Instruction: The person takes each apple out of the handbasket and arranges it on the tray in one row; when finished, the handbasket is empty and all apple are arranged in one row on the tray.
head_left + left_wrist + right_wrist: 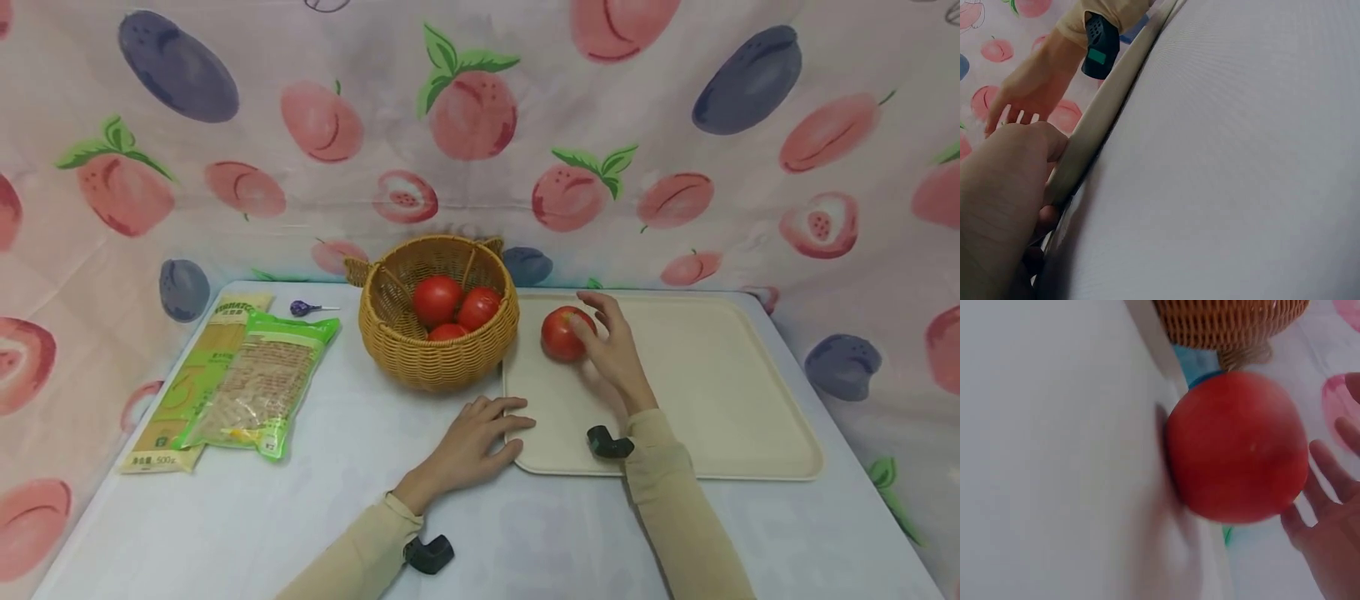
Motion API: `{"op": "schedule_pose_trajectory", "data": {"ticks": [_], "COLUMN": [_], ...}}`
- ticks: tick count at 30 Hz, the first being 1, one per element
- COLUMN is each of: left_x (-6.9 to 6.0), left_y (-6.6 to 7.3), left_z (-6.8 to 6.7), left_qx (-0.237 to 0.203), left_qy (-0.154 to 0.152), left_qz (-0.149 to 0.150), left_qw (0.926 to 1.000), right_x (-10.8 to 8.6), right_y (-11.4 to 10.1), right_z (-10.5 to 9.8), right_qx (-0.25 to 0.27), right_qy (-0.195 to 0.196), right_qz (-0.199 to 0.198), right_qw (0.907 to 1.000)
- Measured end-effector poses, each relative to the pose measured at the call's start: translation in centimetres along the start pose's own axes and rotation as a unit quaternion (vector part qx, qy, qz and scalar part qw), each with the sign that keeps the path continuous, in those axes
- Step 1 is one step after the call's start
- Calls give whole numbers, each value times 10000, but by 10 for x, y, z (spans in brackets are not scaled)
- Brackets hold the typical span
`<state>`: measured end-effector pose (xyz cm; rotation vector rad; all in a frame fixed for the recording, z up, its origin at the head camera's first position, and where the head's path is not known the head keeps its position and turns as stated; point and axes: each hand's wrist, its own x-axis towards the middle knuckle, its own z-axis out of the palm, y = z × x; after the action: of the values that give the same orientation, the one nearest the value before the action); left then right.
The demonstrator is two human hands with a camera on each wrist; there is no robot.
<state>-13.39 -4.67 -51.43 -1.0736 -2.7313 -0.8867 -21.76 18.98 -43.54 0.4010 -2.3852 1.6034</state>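
A red tomato (564, 334) sits on the left part of a beige tray (720, 392). My right hand (617, 354) is over the tray at the tomato's right side, fingers spread and loosely bent. In the right wrist view the tomato (1238, 447) fills the middle, with fingertips (1291, 519) at its edge; whether they press on it I cannot tell. My left hand (472, 443) lies low by the tray's front left corner, its relaxed fingers reaching over the rim. A wicker basket (438, 367) behind it holds several tomatoes (437, 300).
On the left, a green-edged bag (258, 379) overlaps a flat yellow-green packet (161, 433). A purple-wrapped lollipop (302, 308) lies behind them. Fruit-printed cloth (480, 192) hangs along the back of the white table (337, 492). The basket stands close against the tray's left edge.
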Motion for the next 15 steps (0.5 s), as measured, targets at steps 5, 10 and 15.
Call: {"op": "schedule_pose_trajectory", "data": {"ticks": [5,10,15], "left_x": [0,0,-1], "left_y": [0,0,0], "left_z": [0,0,0], "left_qx": [-16,-21,-13], "left_qy": [-58,-33,37], "left_qz": [-14,1,53], "left_qw": [10000,10000,10000], "right_x": [5,11,18], "right_y": [-12,-21,-32], "right_z": [0,-1,-3], "right_qx": [-49,-80,-240], "right_qy": [-88,-280,-571], "right_qz": [-249,-168,-170], "right_qw": [9996,9994,9979]}}
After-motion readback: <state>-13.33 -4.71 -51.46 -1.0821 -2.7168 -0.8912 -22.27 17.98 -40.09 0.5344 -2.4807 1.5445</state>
